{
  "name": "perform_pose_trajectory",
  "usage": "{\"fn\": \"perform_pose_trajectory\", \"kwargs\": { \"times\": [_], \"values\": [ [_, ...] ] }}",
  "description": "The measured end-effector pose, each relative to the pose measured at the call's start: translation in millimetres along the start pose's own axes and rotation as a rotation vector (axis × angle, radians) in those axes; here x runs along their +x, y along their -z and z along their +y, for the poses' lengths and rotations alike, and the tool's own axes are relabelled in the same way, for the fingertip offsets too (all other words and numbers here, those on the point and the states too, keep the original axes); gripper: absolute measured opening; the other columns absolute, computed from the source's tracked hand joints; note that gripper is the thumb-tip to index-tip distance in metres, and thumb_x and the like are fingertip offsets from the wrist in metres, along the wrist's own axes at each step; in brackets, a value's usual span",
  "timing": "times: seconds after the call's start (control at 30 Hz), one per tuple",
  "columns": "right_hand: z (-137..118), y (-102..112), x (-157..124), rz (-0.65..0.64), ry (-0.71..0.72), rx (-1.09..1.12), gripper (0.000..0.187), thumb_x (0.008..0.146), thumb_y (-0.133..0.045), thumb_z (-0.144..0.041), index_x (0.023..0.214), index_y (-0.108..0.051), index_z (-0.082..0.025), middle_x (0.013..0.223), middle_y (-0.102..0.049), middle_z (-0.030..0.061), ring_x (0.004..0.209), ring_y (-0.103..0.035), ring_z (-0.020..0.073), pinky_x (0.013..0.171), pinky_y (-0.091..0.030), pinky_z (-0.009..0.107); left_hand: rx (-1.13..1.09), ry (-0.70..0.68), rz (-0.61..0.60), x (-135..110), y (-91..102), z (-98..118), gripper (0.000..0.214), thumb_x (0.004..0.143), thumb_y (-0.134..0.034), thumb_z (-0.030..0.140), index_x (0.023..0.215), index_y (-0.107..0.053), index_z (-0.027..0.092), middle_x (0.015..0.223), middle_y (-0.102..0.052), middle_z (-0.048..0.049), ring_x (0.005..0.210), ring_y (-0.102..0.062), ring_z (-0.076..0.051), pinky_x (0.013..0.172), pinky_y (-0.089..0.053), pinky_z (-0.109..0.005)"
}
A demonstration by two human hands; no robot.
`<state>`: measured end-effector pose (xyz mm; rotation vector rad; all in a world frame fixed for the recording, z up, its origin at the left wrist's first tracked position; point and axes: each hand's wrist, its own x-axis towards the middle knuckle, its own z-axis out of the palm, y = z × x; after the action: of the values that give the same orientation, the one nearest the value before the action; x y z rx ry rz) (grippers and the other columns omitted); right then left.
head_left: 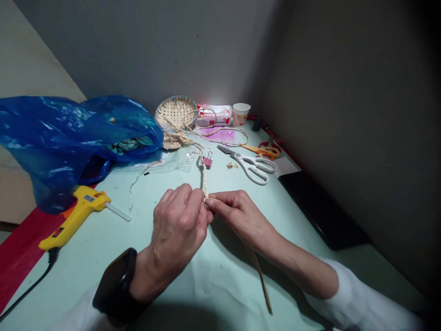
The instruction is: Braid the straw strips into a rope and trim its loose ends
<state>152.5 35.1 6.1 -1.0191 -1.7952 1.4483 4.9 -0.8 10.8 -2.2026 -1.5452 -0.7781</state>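
A pale braided cord (206, 179) runs from the far side of the table down to my two hands. My left hand (181, 216) is closed around its near end, knuckles up. From the right, my right hand (241, 216) pinches the same end between thumb and forefinger, touching the left. A pink binder clip (207, 162) sits at the braid farther up. One loose flat strand (260, 278) trails from beneath my right hand towards the table's front. The fingertips partly hide the end of the braid.
A yellow glue gun (74, 218) and a blue plastic bag (79, 138) lie left. Behind stand a woven basket (175, 111), a tissue pack (215, 116) and a paper cup (240, 114). White scissors (253, 165), orange scissors (263, 151) and a black flat object (320, 207) lie right.
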Motion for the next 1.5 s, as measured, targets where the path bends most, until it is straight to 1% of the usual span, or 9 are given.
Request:
{"fn": "perform_pose_trajectory", "kwargs": {
  "times": [0.17, 0.33, 0.53, 0.63, 0.8, 1.0, 1.27, 1.37, 1.5],
  "values": [
    [3, -2, 0, 0.005, 0.016, -0.007, 0.034, 0.093, -0.043, -0.027, 0.066, -0.061, -0.016, 0.068, -0.064, 0.0017, 0.066, -0.054, 0.0129, 0.069, -0.038, 0.025, 0.054, -0.091, 0.035, -2, 2.1, -1, 0.025, 0.083, -0.051, 0.006, 0.062, -0.053, 0.02, 0.06, -0.05, -0.0035, 0.058, -0.042, -0.02, 0.058, -0.034, -0.034],
    [4, -2, -1, 0.01, 0.045, -0.1, 0.034, 0.093, -0.043, -0.028, 0.066, -0.058, -0.016, 0.064, -0.058, -0.0005, 0.06, -0.045, 0.0105, 0.06, -0.031, 0.024, 0.046, -0.107, 0.042, -4, 2.2, -3, 0.025, 0.085, -0.052, 0.008, 0.063, -0.053, 0.02, 0.06, -0.049, -0.0033, 0.058, -0.04, -0.021, 0.057, -0.033, -0.035],
    [-3, -3, -3, 0.08, 0.092, -0.308, 0.035, 0.09, -0.047, -0.025, 0.057, -0.037, -0.017, 0.054, -0.032, -0.005, 0.055, -0.025, 0.0089, 0.052, -0.019, 0.026, -0.039, -0.057, -0.034, -5, 2.9, -6, 0.024, 0.089, -0.049, 0.012, 0.066, -0.052, 0.019, 0.064, -0.049, -0.0034, 0.061, -0.045, -0.02, 0.058, -0.035, -0.034],
    [-6, -6, -4, 0.132, 0.11, -0.347, 0.034, 0.086, -0.048, -0.018, 0.056, -0.033, -0.018, 0.054, -0.027, -0.0054, 0.054, -0.021, 0.009, 0.053, -0.018, 0.027, -0.057, -0.047, -0.038, -6, 2.7, -6, 0.023, 0.089, -0.048, 0.012, 0.067, -0.052, 0.019, 0.065, -0.049, -0.0031, 0.062, -0.045, -0.019, 0.059, -0.036, -0.033],
    [-3, -8, -5, 0.136, 0.057, -0.189, 0.032, 0.088, -0.045, -0.024, 0.057, -0.043, -0.017, 0.057, -0.032, -0.0039, 0.057, -0.025, 0.0094, 0.053, -0.02, 0.026, -0.055, -0.084, 0.006, -8, 2.2, -3, 0.024, 0.088, -0.05, 0.008, 0.067, -0.056, 0.018, 0.064, -0.05, -0.0039, 0.062, -0.043, -0.02, 0.058, -0.034, -0.034],
    [-1, -4, -3, 0.019, -0.03, 0.057, 0.027, 0.086, -0.045, -0.025, 0.067, -0.061, -0.015, 0.06, -0.046, -0.0021, 0.06, -0.036, 0.0108, 0.058, -0.029, 0.024, -0.02, -0.138, 0.065, -9, 4.7, -2, 0.022, 0.086, -0.055, 0.008, 0.066, -0.06, 0.017, 0.061, -0.051, -0.0049, 0.06, -0.042, -0.02, 0.057, -0.035, -0.035],
    [-7, -4, -2, 0.025, -0.045, 0.194, 0.035, 0.086, -0.05, -0.033, 0.056, -0.047, -0.016, 0.06, -0.037, -0.0027, 0.062, -0.032, 0.011, 0.06, -0.03, 0.024, 0.142, -0.296, 0.069, -9, 7.0, 4, 0.02, 0.083, -0.054, 0.006, 0.069, -0.064, 0.014, 0.057, -0.052, -0.0054, 0.058, -0.043, -0.022, 0.056, -0.036, -0.036],
    [-3, -7, -2, 0.04, -0.076, 0.256, 0.033, 0.086, -0.052, -0.034, 0.058, -0.049, -0.016, 0.06, -0.037, -0.003, 0.061, -0.032, 0.0105, 0.059, -0.03, 0.023, 0.123, -0.27, 0.065, -10, 5.5, 4, 0.017, 0.083, -0.054, 0.004, 0.073, -0.066, 0.011, 0.06, -0.055, -0.0075, 0.059, -0.045, -0.022, 0.056, -0.038, -0.036],
    [2, -11, -3, 0.066, -0.102, 0.203, 0.034, 0.087, -0.05, -0.034, 0.059, -0.05, -0.016, 0.057, -0.036, -0.0042, 0.056, -0.03, 0.0093, 0.053, -0.025, 0.023, -0.011, -0.188, 0.043, -13, 5.0, 5, 0.016, 0.086, -0.052, 0.003, 0.086, -0.068, 0.007, 0.07, -0.063, -0.0113, 0.067, -0.053, -0.023, 0.061, -0.043, -0.035]
  ]
}}
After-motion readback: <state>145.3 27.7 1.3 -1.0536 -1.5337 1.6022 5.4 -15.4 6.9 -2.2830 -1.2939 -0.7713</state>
